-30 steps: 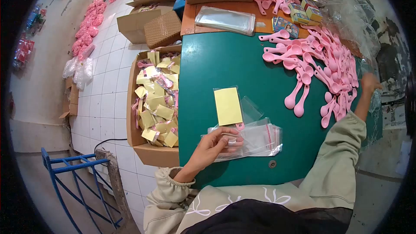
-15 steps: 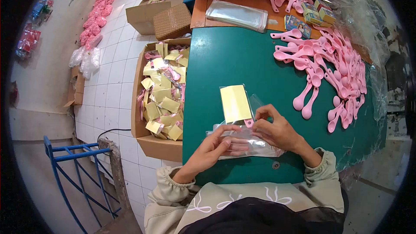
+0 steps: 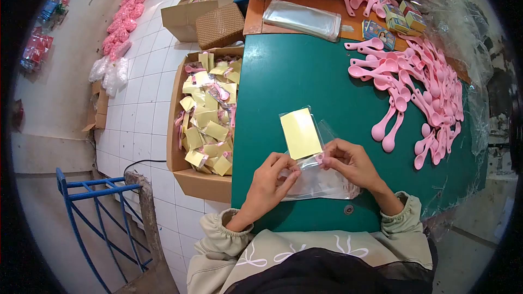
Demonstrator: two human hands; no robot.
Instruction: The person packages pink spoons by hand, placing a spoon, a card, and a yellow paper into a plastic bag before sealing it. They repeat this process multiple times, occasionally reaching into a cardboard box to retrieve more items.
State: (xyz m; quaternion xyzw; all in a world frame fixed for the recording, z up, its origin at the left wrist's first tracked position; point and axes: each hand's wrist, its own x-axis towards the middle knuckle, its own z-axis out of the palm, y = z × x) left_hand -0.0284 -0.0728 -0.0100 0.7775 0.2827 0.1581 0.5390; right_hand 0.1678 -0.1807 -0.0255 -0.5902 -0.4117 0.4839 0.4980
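Between my hands a clear plastic bag (image 3: pixel 310 162) with a pale yellow card (image 3: pixel 301 133) in it tilts over the green table. A pink spoon's handle end (image 3: pixel 320 157) shows at the bag's lower right; the rest of the spoon is hidden. My left hand (image 3: pixel 272 178) is closed, its thumb and fingers pinching the bag's lower left edge. With thumb and forefinger together, my right hand (image 3: pixel 351 164) grips the bag's lower right side by the spoon handle. Beneath both hands lies a stack of clear bags (image 3: pixel 321 185).
Many pink spoons (image 3: pixel 406 76) are heaped on the right of the table (image 3: pixel 272 76). At the left stands a cardboard box (image 3: pixel 199 188) full of packed bags with yellow cards. Clear sleeves (image 3: pixel 302 19) and small card packs (image 3: pixel 378 34) lie at the back.
My left hand has gone from lying spread on the bags to pinching the bag's lower left edge. My right fingers have come down slightly on the bag's right side.
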